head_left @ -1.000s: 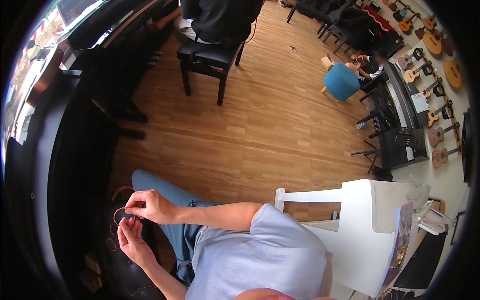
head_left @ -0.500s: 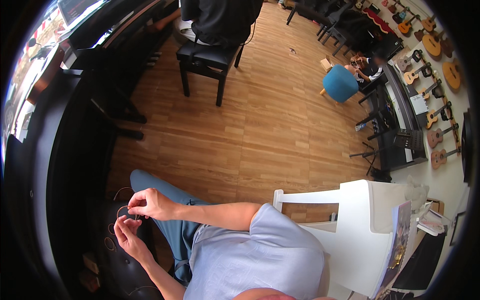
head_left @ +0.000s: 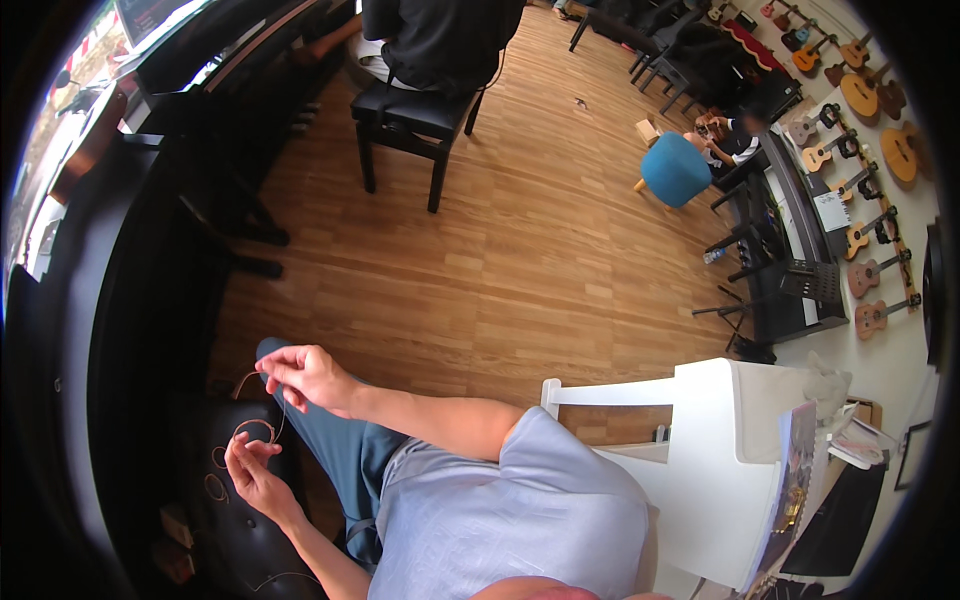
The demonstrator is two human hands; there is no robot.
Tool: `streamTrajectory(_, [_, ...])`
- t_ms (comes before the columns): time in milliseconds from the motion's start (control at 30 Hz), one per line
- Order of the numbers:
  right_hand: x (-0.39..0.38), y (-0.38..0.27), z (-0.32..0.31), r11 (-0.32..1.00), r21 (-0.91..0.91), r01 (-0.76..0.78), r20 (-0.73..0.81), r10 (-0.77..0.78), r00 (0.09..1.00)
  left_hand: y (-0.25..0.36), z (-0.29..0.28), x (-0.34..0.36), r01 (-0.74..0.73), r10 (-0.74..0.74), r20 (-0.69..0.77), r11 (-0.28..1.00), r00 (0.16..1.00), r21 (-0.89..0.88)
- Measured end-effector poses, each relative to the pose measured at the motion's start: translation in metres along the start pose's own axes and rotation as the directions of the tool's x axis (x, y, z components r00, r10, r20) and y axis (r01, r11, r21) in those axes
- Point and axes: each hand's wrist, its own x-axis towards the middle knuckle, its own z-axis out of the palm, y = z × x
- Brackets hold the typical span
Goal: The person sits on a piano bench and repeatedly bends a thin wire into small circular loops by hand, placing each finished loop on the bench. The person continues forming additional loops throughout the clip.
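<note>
My left hand pinches a coiled copper-coloured guitar string between thumb and fingertips, over a black padded bench. Above and a little to the right, my right hand grips a stretch of the same string with its thumb and forefinger. A thin length hangs between the two hands, and part of it curves out left of the right fingertips. Further small copper loops show below the left hand against the black bench; whether they join the held string I cannot tell.
A black piano runs along my left. A person on a black stool sits ahead; another sits by a blue stool. To my right stands a white piece of furniture. Guitars and ukuleles hang on the right wall.
My right hand has moved up, away from the left, drawing a length of string out between them. The left hand has stayed nearly still, with the coil showing more plainly.
</note>
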Motion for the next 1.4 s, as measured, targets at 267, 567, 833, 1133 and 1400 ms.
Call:
streamTrajectory(267, [-0.004, -0.033, -0.012, 0.994, -0.071, 0.080, 0.047, -0.077, 0.996, 0.008, -0.002, 0.018, 0.140, -0.130, 0.060, 0.962, 0.990, -0.235])
streamTrajectory(567, [-0.007, -0.047, -0.027, 0.986, -0.137, 0.092, 0.016, -0.091, 0.996, 0.005, 0.002, 0.035, 0.212, -0.167, 0.167, 0.930, 0.972, -0.302])
streamTrajectory(833, [0.002, -0.054, -0.036, 0.992, 0.039, 0.124, -0.064, -0.121, 0.991, 0.016, 0.024, 0.069, 0.385, -0.328, 0.223, 0.871, 0.918, -0.305])
streamTrajectory(1133, [0.001, -0.039, -0.022, 0.842, -0.534, 0.078, 0.129, -0.010, 0.992, 0.028, 0.027, 0.085, 0.429, -0.305, 0.418, 0.871, 0.855, -0.240])
streamTrajectory(1400, [0.002, -0.030, -0.009, 0.905, -0.416, 0.092, 0.178, -0.019, 0.984, 0.017, 0.030, 0.084, 0.496, -0.391, 0.458, 0.858, 0.798, -0.132])
